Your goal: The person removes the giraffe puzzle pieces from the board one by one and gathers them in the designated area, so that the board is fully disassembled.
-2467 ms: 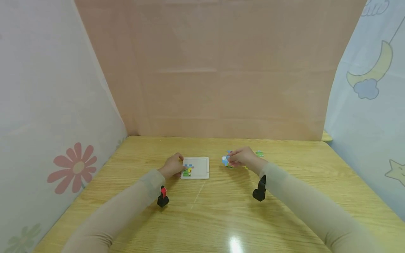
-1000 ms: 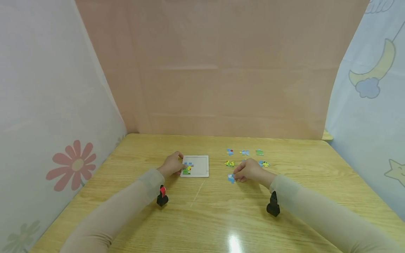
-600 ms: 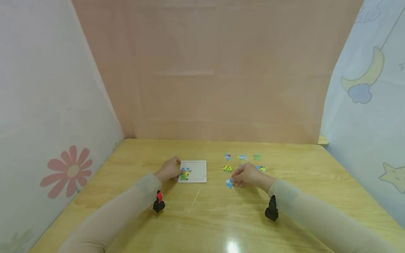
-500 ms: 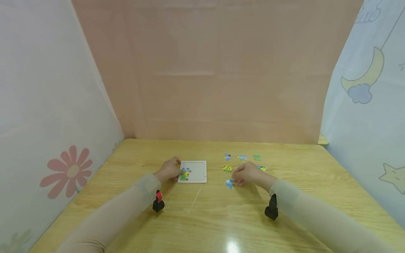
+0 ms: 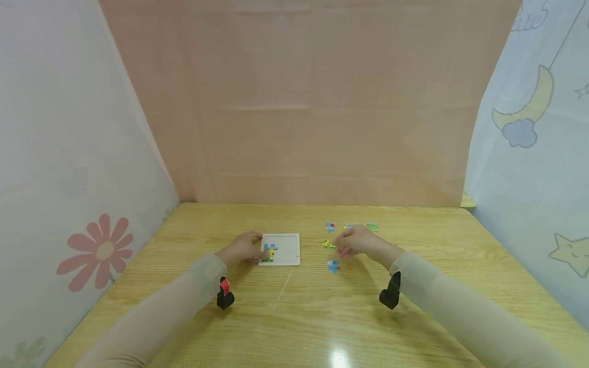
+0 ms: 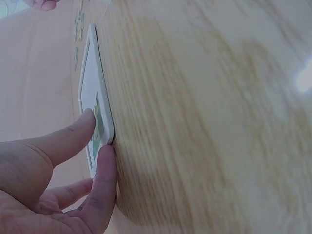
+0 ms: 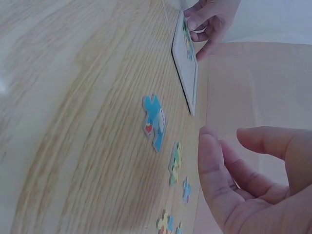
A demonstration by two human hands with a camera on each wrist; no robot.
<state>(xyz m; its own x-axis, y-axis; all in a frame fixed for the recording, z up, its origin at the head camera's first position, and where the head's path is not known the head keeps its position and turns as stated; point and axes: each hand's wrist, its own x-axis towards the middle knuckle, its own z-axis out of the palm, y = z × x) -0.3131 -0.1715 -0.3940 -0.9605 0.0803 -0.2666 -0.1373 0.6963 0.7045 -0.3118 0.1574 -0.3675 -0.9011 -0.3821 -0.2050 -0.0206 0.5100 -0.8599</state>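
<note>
My left hand point(image 5: 241, 248) grips the left side of a white puzzle tray point(image 5: 289, 250), its thumb on top and fingers at the rim in the left wrist view. Jigsaw pieces point(image 5: 272, 247) lie in the tray's near left corner, partly under the thumb. My right hand point(image 5: 361, 241) hovers above the table, thumb and fingers apart in the right wrist view, holding nothing. It is nearest a yellow-and-green jigsaw piece point(image 5: 328, 245). A blue jigsaw piece point(image 7: 155, 122) lies flat closer to me.
Behind the right hand a row holds a blue piece with a red spot point(image 5: 330, 227), a light blue piece point(image 5: 348, 226) and a green piece point(image 5: 372, 227). The right hand hides part of the middle row. Cloth walls stand at the back and sides.
My right hand has set the blue jigsaw piece on the table, let it go and moved back toward the middle row. My left hand stays on the tray.
</note>
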